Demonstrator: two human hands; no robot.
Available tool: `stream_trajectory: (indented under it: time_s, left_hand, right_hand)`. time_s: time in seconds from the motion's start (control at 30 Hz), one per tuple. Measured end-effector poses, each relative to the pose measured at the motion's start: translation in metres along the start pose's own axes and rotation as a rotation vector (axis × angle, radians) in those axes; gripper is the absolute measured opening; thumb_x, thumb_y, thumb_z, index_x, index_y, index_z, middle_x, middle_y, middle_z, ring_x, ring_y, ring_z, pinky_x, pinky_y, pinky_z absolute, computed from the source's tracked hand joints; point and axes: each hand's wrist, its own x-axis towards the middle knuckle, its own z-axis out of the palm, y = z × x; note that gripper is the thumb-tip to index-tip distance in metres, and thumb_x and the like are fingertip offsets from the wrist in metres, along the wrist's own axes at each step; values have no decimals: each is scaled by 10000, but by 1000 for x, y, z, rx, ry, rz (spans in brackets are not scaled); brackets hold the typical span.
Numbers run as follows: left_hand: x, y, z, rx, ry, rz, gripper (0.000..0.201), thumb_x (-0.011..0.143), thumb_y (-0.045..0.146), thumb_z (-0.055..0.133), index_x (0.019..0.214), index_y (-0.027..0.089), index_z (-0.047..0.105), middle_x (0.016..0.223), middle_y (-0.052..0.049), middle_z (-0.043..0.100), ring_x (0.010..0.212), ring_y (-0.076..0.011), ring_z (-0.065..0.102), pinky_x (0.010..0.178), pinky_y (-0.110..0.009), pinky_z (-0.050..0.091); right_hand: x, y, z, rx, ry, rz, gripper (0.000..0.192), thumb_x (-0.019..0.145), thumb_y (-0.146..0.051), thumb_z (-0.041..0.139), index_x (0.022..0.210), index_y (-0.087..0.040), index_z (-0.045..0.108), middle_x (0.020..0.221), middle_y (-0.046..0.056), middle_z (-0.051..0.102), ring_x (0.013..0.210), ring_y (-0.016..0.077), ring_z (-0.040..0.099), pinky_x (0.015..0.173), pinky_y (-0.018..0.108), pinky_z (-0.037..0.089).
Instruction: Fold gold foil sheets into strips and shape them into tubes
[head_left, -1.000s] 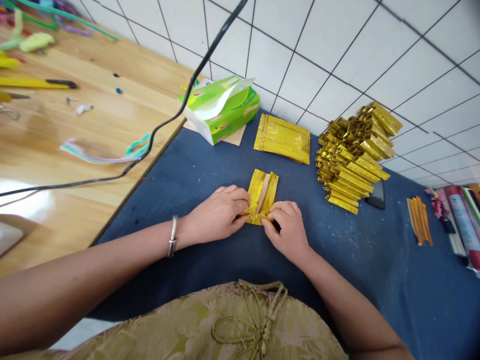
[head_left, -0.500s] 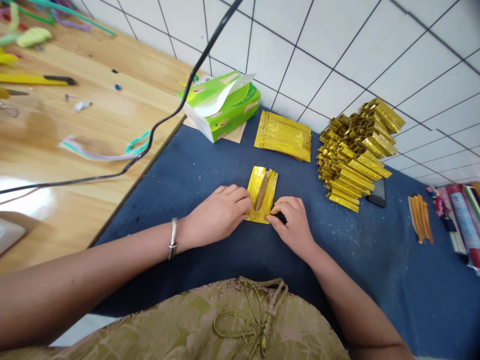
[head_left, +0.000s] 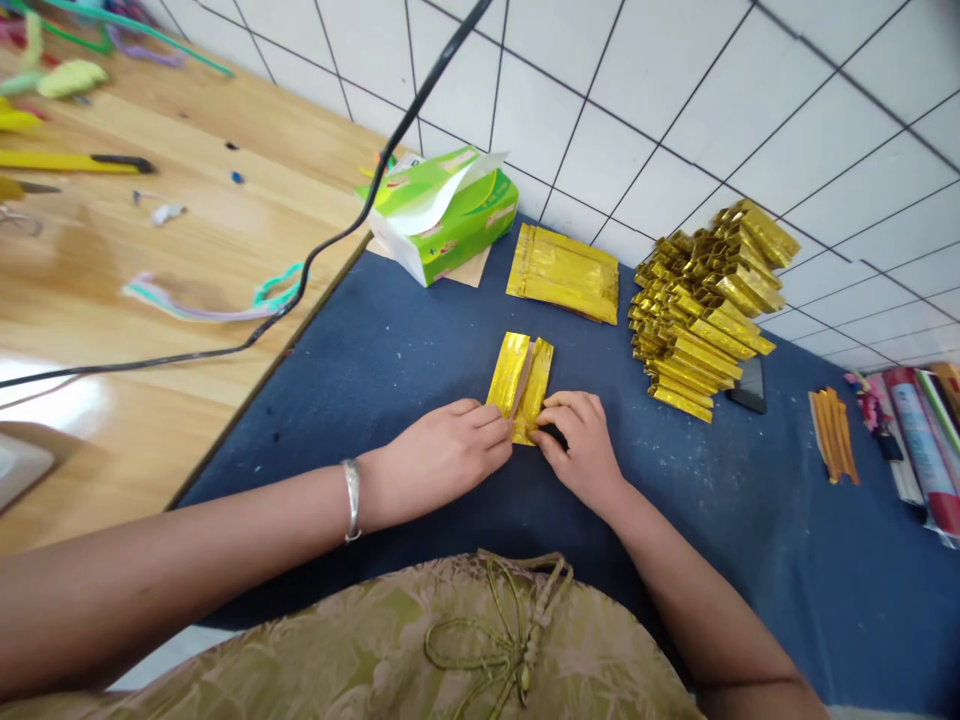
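Observation:
On the dark blue table top lies a sheet of gold foil paper (head_left: 534, 378), its two long sides folded inward with a narrow brownish gap between them. My left hand (head_left: 466, 446) rests over its lower left corner, fingers bent and pressed down there. At the lower right edge, my right hand (head_left: 581, 440) pinches the paper between thumb and fingers. Part of the sheet's near end is hidden under the left fingers. Farther back lies a flat stack of gold foil paper (head_left: 564, 275).
A pile of folded gold foil pieces (head_left: 701, 315) stands at right, with a dark phone (head_left: 748, 385) beside it. Orange strips (head_left: 832, 435) lie farther right. A green tissue pack (head_left: 450, 215) sits near the tiled wall. A black cable (head_left: 330, 238) crosses over the wooden table (head_left: 225, 220).
My left hand has slid slightly down and right over the sheet's lower left corner. The folded left side now leans closer to the right one. My right hand stays at its edge.

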Motion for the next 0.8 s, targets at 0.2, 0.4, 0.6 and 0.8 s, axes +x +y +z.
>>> stream_trajectory:
  time_s: [0.2, 0.4, 0.6, 0.8]
  left_hand:
    - [0, 0, -1, 31, 13, -18, 151, 894, 206, 480, 978, 161, 596, 1041, -54, 625, 972, -202, 526, 807, -351, 385]
    - [1, -8, 2, 28, 60, -106, 158, 904, 216, 450, 901, 171, 601, 1042, -49, 632, 933, -204, 534, 813, -371, 380]
    - [0, -15, 8, 1, 84, -105, 159, 906, 200, 453, 946, 165, 603, 1128, -55, 611, 1028, -192, 534, 880, -358, 371]
    - [1, -26, 9, 60, 136, -154, 215, 891, 184, 479, 1068, 169, 600, 1147, -66, 592, 1076, -217, 507, 882, -367, 373]
  right_hand:
    - [-2, -4, -7, -95, -71, -202, 147, 868, -221, 516, 962, -215, 629, 1004, 48, 631, 1030, 210, 481, 899, 391, 374]
    - [-7, -21, -9, -54, -202, -456, 169, 866, -297, 527, 947, -197, 637, 912, 41, 647, 879, 179, 519, 821, 357, 401]
    - [-2, -3, -17, -140, 10, -233, 150, 867, -256, 528, 934, -185, 641, 993, 52, 654, 942, 184, 527, 852, 348, 401]
    - [0, 2, -24, -237, -50, -66, 226, 897, -309, 480, 835, -183, 657, 859, 56, 664, 801, 167, 551, 756, 319, 407]
